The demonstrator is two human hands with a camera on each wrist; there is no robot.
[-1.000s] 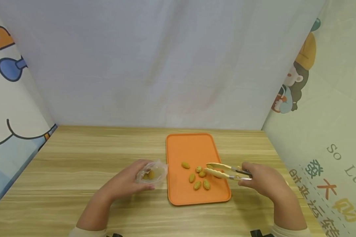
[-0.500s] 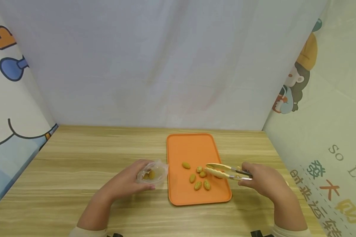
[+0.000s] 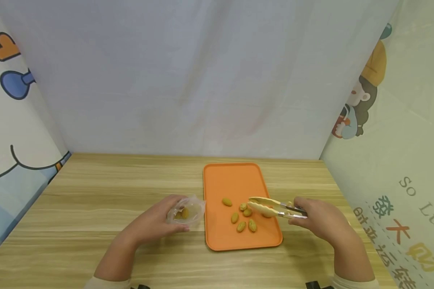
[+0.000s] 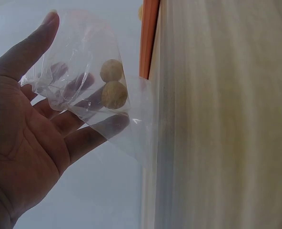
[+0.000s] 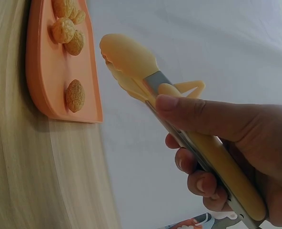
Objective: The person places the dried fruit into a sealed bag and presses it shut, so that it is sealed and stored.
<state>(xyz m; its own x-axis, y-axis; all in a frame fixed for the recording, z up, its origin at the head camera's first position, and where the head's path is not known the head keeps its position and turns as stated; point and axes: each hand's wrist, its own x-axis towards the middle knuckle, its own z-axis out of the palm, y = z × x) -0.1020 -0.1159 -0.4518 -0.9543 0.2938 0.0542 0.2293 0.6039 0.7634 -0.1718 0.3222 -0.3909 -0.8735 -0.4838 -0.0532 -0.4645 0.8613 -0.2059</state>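
Note:
My left hand holds a clear plastic bag left of the orange tray, fingers behind it and thumb at the other side. Two tan walnuts sit inside the bag. With my right hand I grip a pair of tongs, thumb on top and fingers curled beneath. The cream tips of the tongs point left over the tray, close together. Whether anything sits between them cannot be told. Several wrinkled walnuts lie on the tray, one partly hidden under the tongs.
The tray lies on a wood-grain table. Behind it hangs a pale cloth. Printed cloths stand at the left and the right.
The tips of the tongs have shifted slightly left and up over the tray. My left hand and the bag stay in place.

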